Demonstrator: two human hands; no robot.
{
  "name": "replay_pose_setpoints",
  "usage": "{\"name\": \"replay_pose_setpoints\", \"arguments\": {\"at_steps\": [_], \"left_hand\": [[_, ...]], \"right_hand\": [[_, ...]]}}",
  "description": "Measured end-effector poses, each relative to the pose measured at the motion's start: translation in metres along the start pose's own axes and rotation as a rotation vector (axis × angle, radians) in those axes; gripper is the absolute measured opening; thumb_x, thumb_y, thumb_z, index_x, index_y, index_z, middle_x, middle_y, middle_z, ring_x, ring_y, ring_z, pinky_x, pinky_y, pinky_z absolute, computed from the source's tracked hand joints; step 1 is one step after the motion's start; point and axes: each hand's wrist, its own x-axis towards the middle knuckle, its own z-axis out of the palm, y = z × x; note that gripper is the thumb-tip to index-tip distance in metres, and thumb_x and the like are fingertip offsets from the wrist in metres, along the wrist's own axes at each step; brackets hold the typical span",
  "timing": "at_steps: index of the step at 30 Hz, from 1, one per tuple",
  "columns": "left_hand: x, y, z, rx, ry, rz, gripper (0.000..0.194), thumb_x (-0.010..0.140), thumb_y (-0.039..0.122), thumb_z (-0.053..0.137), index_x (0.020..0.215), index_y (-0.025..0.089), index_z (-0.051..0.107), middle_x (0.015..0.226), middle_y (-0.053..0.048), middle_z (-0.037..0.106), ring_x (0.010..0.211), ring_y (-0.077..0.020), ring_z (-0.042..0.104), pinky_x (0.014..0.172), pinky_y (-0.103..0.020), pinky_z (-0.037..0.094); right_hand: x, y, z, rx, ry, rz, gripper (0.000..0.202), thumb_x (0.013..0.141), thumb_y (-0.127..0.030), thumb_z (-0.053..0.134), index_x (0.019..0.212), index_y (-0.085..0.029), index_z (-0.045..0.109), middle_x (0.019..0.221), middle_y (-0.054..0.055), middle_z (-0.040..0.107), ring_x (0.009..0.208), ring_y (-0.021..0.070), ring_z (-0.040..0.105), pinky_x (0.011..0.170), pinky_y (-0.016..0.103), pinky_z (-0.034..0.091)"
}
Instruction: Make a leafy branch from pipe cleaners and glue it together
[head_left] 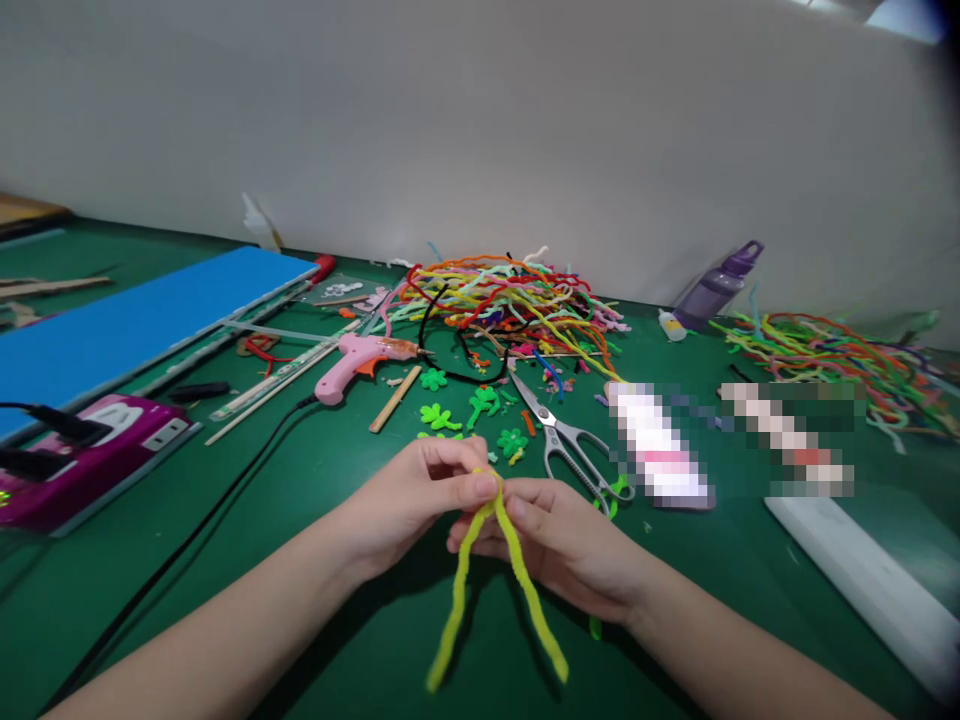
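Note:
A yellow pipe cleaner (523, 572) is bent at its top, with two loose ends spreading downward toward me. My left hand (431, 495) pinches it near the bend between thumb and fingers. Close beside it, my right hand (566, 540) also grips the pipe cleaner at the bend, its fingers partly curled beneath. Just beyond the hands lie green pipe-cleaner flower shapes (513, 443) and a pair of grey-handled scissors (562, 430) with the blades pointing away. The exact shape of the bend is partly hidden by my fingers.
A pink glue gun (352, 365) lies left of centre, its black cord running toward me. A magenta power strip (105, 455) and a blue board (157, 320) are at left. Piled pipe cleaners (510, 295) sit at the back; a purple bottle (712, 290) stands right, near a white bar (862, 580).

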Motion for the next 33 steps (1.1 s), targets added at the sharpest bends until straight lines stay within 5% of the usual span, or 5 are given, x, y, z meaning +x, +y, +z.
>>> {"name": "replay_pose_setpoints", "arguments": {"at_steps": [8, 13, 21, 28, 33], "left_hand": [[-0.001, -0.001, 0.002, 0.107, 0.059, -0.025, 0.020, 0.070, 0.029, 0.076, 0.060, 0.016, 0.066, 0.059, 0.003, 0.055, 0.059, -0.0086, 0.051, 0.055, -0.020, 0.038], [0.001, -0.004, 0.004, 0.201, 0.175, -0.013, 0.019, 0.071, 0.030, 0.075, 0.060, 0.016, 0.068, 0.059, 0.004, 0.052, 0.061, -0.0085, 0.044, 0.062, -0.023, 0.034], [0.003, -0.006, 0.012, 0.343, 0.259, 0.001, 0.025, 0.069, 0.033, 0.075, 0.055, 0.015, 0.064, 0.056, 0.003, 0.048, 0.058, -0.0094, 0.040, 0.058, -0.024, 0.030], [-0.002, 0.003, 0.007, 0.000, 0.040, 0.012, 0.026, 0.071, 0.029, 0.075, 0.054, 0.015, 0.062, 0.059, 0.005, 0.044, 0.057, -0.0070, 0.043, 0.053, -0.019, 0.036], [-0.003, 0.000, 0.006, -0.137, -0.046, -0.033, 0.021, 0.072, 0.030, 0.074, 0.059, 0.016, 0.065, 0.062, 0.004, 0.046, 0.049, -0.0075, 0.048, 0.046, -0.021, 0.039]], "right_hand": [[0.001, -0.001, -0.005, -0.082, 0.144, 0.037, 0.026, 0.071, -0.033, 0.077, 0.082, -0.014, 0.063, 0.070, -0.001, 0.066, 0.066, 0.0115, 0.066, 0.076, 0.031, 0.051], [-0.002, -0.009, 0.003, -0.563, 0.312, -0.043, 0.024, 0.080, -0.037, 0.065, 0.072, -0.016, 0.055, 0.060, 0.001, 0.066, 0.056, 0.0111, 0.063, 0.059, 0.023, 0.048], [-0.009, 0.004, 0.002, -1.457, 0.556, -0.660, 0.017, 0.077, -0.019, 0.058, 0.060, -0.018, 0.054, 0.052, -0.003, 0.056, 0.046, 0.0075, 0.049, 0.050, 0.021, 0.035], [-0.006, -0.012, 0.001, -0.601, 0.157, -0.300, 0.010, 0.081, -0.027, 0.064, 0.080, -0.018, 0.066, 0.085, 0.002, 0.068, 0.084, 0.0124, 0.063, 0.079, 0.024, 0.047], [-0.002, -0.006, -0.002, -0.073, 0.027, -0.041, 0.023, 0.078, -0.033, 0.071, 0.091, -0.015, 0.068, 0.085, 0.005, 0.070, 0.079, 0.0147, 0.067, 0.080, 0.031, 0.050]]}}
